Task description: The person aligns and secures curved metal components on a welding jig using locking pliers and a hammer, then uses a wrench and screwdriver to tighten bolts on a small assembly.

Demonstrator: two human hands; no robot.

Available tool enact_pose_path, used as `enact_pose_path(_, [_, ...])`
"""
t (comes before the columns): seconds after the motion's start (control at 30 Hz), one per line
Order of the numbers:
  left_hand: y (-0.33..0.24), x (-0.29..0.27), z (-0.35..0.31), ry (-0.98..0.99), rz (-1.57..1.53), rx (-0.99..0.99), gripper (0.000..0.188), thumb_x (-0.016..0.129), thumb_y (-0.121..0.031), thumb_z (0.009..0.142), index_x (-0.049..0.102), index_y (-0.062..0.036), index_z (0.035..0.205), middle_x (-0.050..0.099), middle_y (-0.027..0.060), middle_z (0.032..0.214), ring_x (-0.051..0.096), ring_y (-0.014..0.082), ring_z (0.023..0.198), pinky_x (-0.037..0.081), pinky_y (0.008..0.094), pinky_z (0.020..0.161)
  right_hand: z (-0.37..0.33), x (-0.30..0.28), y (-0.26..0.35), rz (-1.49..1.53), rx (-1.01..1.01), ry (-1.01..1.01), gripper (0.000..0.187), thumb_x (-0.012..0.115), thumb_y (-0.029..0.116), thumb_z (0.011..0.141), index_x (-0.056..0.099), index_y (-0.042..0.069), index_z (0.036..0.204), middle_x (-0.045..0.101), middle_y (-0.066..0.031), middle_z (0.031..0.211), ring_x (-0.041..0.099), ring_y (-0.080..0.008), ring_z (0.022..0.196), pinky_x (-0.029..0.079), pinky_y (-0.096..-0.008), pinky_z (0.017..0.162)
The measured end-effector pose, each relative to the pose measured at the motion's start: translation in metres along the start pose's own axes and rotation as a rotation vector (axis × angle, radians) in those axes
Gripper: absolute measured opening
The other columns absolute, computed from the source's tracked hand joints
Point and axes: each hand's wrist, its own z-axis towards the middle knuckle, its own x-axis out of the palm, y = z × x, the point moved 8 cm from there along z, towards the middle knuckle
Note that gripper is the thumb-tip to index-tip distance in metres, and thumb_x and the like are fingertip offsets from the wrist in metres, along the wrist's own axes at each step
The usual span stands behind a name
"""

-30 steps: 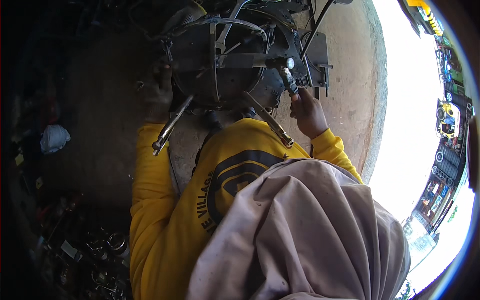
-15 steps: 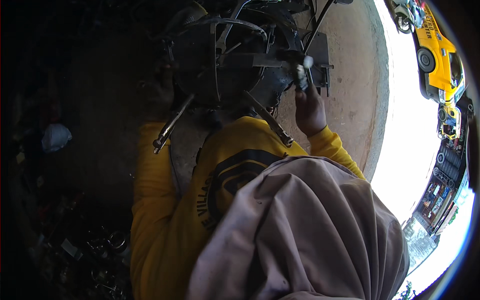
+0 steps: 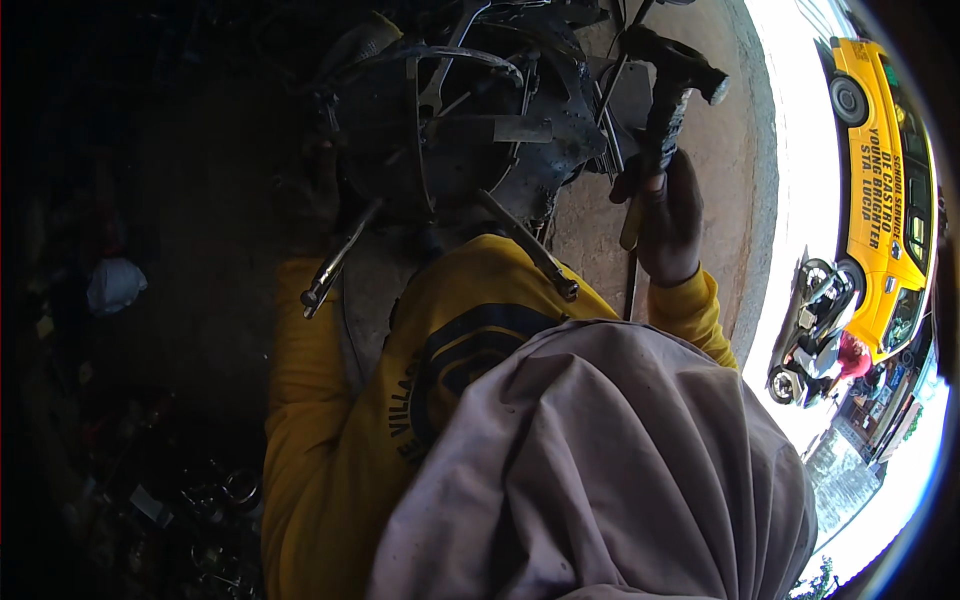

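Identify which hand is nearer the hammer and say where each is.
Right. The right hand grips the hammer by its handle; the left hand, in shadow, is well left of it, beside the dark metal assembly.

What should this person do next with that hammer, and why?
Perhaps bring the hammer leftward to the right end of the flat metal bar: the right hand already grips it, it stands apart from the bar, and that end points toward it.
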Motion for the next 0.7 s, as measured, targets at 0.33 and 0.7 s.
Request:
enact_pose_path(0.33, [-0.015, -0.018, 0.0, -0.099, 0.381, 0.091, 0.036, 0.056, -0.009, 0.089, 0.056, -0.0063, 0.125, 0.058, 0.0134, 0.087, 0.059, 0.0243, 0.072, 0.052, 0.0365, 0.068, -0.076, -0.007, -0.148, -0.026, 0.513, 0.207, 0.043, 0.043, 0.046, 0.098, 0.052, 0.005, 0.096, 0.042, 0.0048, 0.066, 0.036, -0.0045, 0.053, 0.031, -0.021, 0.047])
enact_pose_path(0.7, [-0.015, -0.019, 0.003, -0.121, 0.308, 0.045, 0.038, 0.055, -0.006, 0.091, 0.049, 0.0012, 0.128, 0.06, 0.0208, 0.1, 0.062, 0.0328, 0.081, 0.053, 0.0399, 0.072, -0.029, -0.007, -0.007, 0.261, -0.127, -0.003, 0.055, 0.045, 0.058, 0.091, 0.051, 0.004, 0.093, 0.046, -0.0019, 0.068, 0.041, -0.0083, 0.053, 0.033, -0.0231, 0.047])
